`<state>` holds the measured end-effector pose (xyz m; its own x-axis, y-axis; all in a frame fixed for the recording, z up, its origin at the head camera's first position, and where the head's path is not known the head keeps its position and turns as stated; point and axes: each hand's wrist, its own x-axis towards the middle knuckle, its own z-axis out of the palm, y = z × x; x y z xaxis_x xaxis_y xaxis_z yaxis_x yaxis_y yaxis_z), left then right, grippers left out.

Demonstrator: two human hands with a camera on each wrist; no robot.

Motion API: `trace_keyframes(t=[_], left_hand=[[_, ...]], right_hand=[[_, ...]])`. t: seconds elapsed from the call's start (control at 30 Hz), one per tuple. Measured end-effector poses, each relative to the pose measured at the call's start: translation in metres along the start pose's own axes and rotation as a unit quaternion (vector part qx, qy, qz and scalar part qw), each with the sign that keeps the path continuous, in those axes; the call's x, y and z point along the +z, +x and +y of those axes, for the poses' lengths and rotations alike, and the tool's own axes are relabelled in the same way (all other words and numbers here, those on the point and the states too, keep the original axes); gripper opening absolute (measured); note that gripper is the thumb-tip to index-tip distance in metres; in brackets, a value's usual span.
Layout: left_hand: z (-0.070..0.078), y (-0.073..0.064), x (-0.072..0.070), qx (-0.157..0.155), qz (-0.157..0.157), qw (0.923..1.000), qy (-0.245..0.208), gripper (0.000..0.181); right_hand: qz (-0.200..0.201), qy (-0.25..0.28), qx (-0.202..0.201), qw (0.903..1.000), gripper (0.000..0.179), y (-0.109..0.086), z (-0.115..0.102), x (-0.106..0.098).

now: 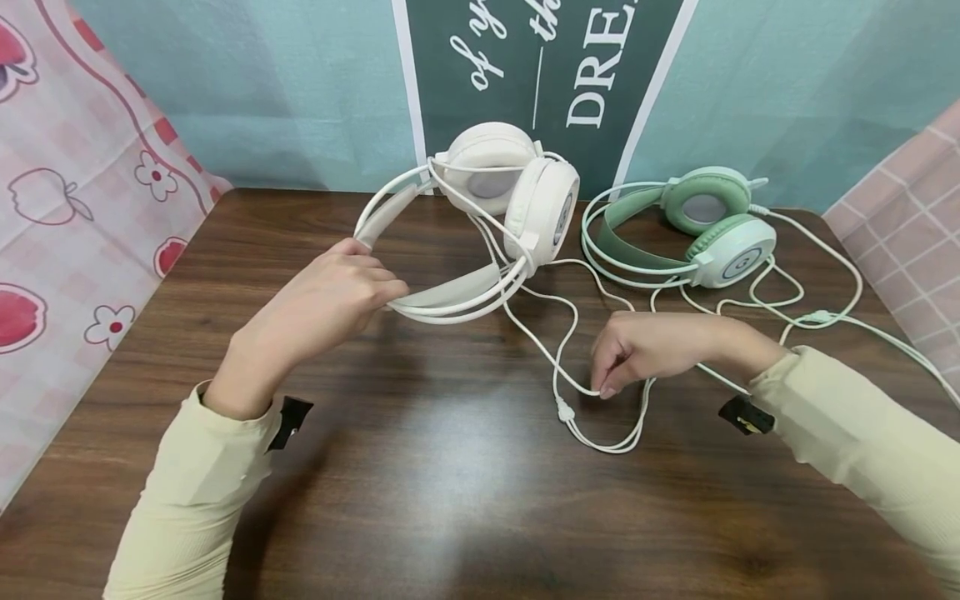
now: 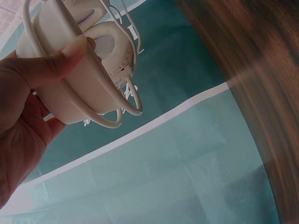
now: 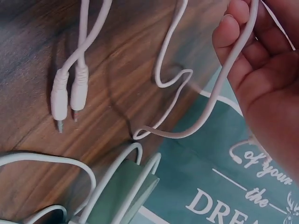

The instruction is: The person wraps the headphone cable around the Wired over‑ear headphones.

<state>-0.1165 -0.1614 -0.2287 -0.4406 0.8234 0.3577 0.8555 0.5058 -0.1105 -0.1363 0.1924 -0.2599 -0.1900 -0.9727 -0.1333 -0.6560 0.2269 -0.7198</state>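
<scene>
My left hand (image 1: 326, 287) grips the headband of a pair of white headphones (image 1: 547, 208), thumb across the band's padded inside (image 2: 91, 88) in the left wrist view. The ear cups point away to the right, and a loop of cable crosses over them. My right hand (image 1: 648, 346) pinches the white headphone cable (image 1: 536, 340) over the middle right of the table. In the right wrist view that cable (image 3: 224, 77) runs past the fingertips. Two white audio plugs (image 3: 59, 95) with metal tips show at that view's upper left.
A mint-green pair of headphones (image 1: 738, 258) lies at the back right, its cable (image 1: 855, 267) looping toward the right edge. Behind the wooden table (image 1: 420, 500) hangs a teal cloth (image 1: 300, 92) with a dark lettered panel (image 1: 517, 83). Patterned cloths hang at both sides.
</scene>
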Motion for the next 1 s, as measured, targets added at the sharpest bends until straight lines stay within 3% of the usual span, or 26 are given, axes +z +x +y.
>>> trace_keyframes(t=[0.27, 0.63, 0.87, 1.0], left_hand=[[-0.002, -0.004, 0.001, -0.009, -0.009, 0.9999, 0.002, 0.029], [-0.002, -0.003, 0.006, -0.018, -0.026, 0.9992, 0.024, 0.031], [0.001, -0.001, 0.009, -0.013, -0.043, 0.9982, 0.039, 0.031], [0.003, -0.001, 0.009, -0.012, -0.045, 0.9978, 0.047, 0.029]], right_hand=[[0.013, 0.02, -0.021, 0.9995, 0.007, -0.013, -0.009, -0.012], [0.061, -0.002, -0.088, 0.9942, 0.022, -0.021, -0.021, -0.027], [0.102, -0.001, -0.092, 0.9906, 0.028, -0.025, -0.028, -0.034], [0.116, -0.013, -0.065, 0.991, 0.027, -0.028, -0.031, -0.037]])
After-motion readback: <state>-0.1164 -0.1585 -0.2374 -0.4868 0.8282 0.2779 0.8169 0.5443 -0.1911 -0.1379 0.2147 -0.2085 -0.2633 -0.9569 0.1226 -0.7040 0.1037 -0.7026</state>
